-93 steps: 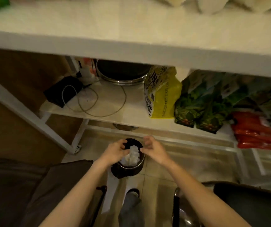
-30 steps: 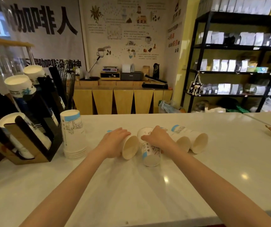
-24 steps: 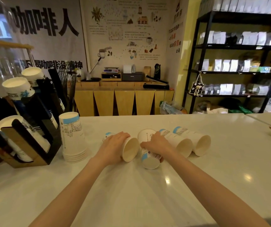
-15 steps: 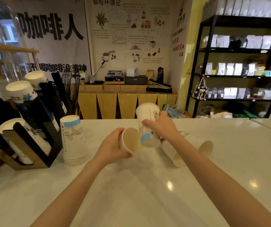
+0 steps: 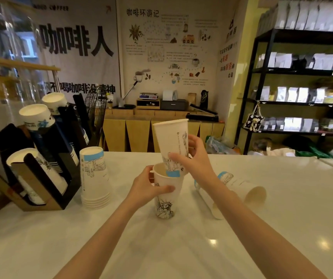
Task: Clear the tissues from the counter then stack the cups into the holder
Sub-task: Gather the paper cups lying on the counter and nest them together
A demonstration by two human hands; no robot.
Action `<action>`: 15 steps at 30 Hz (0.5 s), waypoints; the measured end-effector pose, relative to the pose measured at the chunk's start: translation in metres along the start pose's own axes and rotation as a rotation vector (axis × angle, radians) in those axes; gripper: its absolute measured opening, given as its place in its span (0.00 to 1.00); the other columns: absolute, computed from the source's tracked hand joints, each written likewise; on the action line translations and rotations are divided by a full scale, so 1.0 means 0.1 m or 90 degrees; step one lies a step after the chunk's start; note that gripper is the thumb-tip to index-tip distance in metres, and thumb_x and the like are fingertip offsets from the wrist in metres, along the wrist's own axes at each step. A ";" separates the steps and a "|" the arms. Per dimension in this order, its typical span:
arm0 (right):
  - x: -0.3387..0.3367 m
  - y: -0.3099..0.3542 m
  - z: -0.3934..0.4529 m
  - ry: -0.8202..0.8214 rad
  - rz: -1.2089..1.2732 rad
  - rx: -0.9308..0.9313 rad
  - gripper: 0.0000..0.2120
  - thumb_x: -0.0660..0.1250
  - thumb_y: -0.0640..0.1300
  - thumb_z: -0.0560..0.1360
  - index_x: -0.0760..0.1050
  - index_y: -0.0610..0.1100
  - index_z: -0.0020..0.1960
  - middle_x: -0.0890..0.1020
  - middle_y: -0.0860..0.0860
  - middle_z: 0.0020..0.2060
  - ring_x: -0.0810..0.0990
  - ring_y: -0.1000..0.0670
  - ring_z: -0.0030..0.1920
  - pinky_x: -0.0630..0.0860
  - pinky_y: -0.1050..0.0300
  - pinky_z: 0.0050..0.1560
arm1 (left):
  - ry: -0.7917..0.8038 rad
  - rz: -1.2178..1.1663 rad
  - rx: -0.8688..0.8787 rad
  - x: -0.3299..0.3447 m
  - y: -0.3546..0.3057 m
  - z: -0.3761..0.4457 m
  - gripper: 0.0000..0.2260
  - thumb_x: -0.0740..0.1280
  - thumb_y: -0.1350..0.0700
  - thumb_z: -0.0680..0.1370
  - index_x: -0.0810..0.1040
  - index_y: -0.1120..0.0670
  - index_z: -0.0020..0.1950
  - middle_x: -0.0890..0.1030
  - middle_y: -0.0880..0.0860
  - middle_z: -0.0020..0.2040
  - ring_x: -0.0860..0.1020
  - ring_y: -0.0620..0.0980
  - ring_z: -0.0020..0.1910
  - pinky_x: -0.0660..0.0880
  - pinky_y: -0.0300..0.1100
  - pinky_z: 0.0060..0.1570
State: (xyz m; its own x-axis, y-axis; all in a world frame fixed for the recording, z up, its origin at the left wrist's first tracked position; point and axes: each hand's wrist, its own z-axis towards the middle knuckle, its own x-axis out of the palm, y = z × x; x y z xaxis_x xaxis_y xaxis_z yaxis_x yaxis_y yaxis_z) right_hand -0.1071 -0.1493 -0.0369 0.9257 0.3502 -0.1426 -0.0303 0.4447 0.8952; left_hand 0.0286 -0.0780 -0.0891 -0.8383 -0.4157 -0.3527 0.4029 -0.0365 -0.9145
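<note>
My left hand grips a white paper cup held upright just above the white counter. My right hand holds a second paper cup upright, its blue-banded base sitting inside the mouth of the first. Two more paper cups lie on their sides to the right, one in plain view, the other partly hidden behind my right forearm. An upside-down stack of cups stands at the left beside the black and wood cup holder, which has cups in its slots. No tissues are in view.
A black wire rack stands behind the holder. Beyond the counter is a wooden sideboard with a scale and boxes, and a black shelf unit of bags fills the right side.
Both hands lifted their cups off the counter and turned them upright. The right hand's cup has come down base first into the mouth of the left hand's cup. Earlier, tissue went into a bin.
</note>
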 end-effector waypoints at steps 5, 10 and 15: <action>0.19 -0.12 -0.02 0.014 -0.041 -0.023 0.43 0.76 0.43 0.64 0.57 0.48 0.72 0.74 0.49 0.62 0.74 0.51 0.61 0.78 0.55 0.55 | -0.001 0.008 -0.001 0.02 -0.02 0.04 0.35 0.78 0.54 0.61 0.66 0.54 0.63 0.77 0.51 0.56 0.75 0.49 0.52 0.74 0.40 0.47; 0.23 -0.17 0.00 0.003 -0.078 -0.034 0.39 0.76 0.43 0.63 0.61 0.47 0.69 0.72 0.49 0.61 0.72 0.53 0.60 0.74 0.67 0.46 | -0.050 0.012 0.003 -0.03 0.01 0.03 0.36 0.78 0.54 0.62 0.65 0.53 0.65 0.75 0.50 0.53 0.74 0.48 0.51 0.72 0.35 0.40; 0.26 -0.32 -0.06 0.028 -0.074 0.010 0.42 0.78 0.44 0.62 0.60 0.47 0.69 0.73 0.50 0.61 0.71 0.52 0.62 0.68 0.70 0.46 | -0.088 0.035 0.024 -0.13 0.08 0.04 0.38 0.78 0.52 0.61 0.65 0.52 0.66 0.76 0.50 0.56 0.74 0.48 0.53 0.73 0.37 0.44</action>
State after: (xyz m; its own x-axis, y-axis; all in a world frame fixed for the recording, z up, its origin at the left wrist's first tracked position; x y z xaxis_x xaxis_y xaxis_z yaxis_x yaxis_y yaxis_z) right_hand -0.0843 -0.1498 -0.0718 0.9051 0.3335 -0.2637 0.0820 0.4716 0.8780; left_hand 0.0448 -0.0768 -0.0908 -0.7574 -0.5385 -0.3693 0.4625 -0.0431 -0.8856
